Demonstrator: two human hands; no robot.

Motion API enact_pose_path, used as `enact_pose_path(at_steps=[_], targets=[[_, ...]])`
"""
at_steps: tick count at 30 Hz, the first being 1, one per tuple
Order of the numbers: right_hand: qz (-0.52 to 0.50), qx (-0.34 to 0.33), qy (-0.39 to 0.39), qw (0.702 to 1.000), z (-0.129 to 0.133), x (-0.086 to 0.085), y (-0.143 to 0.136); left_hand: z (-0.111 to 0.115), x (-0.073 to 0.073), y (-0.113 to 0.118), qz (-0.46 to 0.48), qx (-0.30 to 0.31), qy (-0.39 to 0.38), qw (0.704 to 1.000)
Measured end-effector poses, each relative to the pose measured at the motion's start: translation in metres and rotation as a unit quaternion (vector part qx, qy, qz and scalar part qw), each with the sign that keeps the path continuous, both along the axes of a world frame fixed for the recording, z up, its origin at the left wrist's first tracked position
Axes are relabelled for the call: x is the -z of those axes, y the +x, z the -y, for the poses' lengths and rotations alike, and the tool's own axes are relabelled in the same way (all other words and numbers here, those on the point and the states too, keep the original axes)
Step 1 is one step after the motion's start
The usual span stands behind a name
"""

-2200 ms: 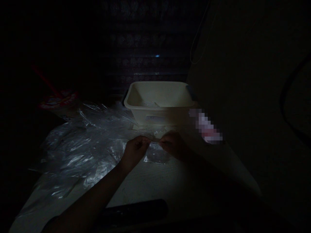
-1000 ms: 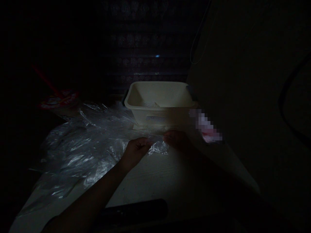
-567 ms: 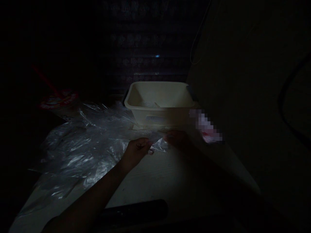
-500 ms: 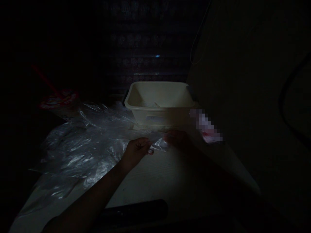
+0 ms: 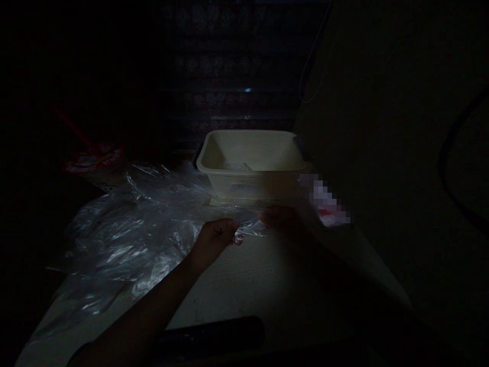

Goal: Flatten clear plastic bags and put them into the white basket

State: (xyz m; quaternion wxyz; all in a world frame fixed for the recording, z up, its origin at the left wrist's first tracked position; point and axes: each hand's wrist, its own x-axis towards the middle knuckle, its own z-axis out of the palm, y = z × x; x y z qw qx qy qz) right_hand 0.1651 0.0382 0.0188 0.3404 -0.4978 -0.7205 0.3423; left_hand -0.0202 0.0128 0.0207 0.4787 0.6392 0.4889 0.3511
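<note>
In dim light, a small clear plastic bag [image 5: 249,227] stretches between my two hands above the pale table [image 5: 229,280]. My left hand [image 5: 216,237] is closed, pinching the bag's left end, and a shiny bit of plastic shows under its fingertips. Across from it my right hand [image 5: 278,218], deep in shadow, grips the other end; its fingers are hard to make out. A large heap of clear plastic bags [image 5: 141,229] lies left of my left hand. Just beyond both hands stands a cream plastic tub [image 5: 252,178], with something clear and flat visible inside.
A dark elongated object [image 5: 214,334] lies at the table's near edge. To the tub's right is a blurred-out white and red item [image 5: 328,204]. A cup with a patterned lid [image 5: 93,158] and red straw stands back left. A dark patterned curtain or wall [image 5: 229,66] rises behind.
The plastic between my hands has shifted shape and looks flatter and more drawn out. Both hands stay in nearly the same place.
</note>
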Motion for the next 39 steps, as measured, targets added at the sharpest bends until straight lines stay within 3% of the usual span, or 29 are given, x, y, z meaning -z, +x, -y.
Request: enact_pose_path(at_steps=[12,18,23,27,30,35,37,39], targets=[[-0.011,0.045,-0.044,0.998,0.002,0.001,-0.002,-0.002,0.006,0.0,-0.004,0.009,-0.006,1.0],[-0.05,0.015,-0.051,0.997,0.004,-0.005,-0.003,-0.002,0.007,-0.002,-0.011,0.011,0.006,1.0],[-0.062,0.029,-0.045,0.997,0.005,-0.007,-0.003,-0.005,0.012,-0.004,-0.03,0.025,0.015,0.999],[-0.067,0.05,-0.053,0.995,0.003,-0.002,-0.003,-0.004,0.009,-0.003,-0.062,0.032,0.03,0.997],[-0.05,0.062,-0.012,0.997,0.003,0.005,-0.005,0.0,0.003,-0.003,-0.107,0.03,0.048,0.993],[0.037,0.059,0.059,0.996,0.004,0.012,-0.009,0.004,-0.003,-0.006,-0.225,-0.041,0.102,0.968],[0.067,0.059,0.091,0.992,0.004,0.012,-0.009,0.005,-0.003,-0.006,-0.293,-0.07,0.162,0.94],[0.094,0.063,0.129,0.985,0.006,0.011,-0.009,0.007,-0.002,-0.004,-0.338,-0.051,0.246,0.907]])
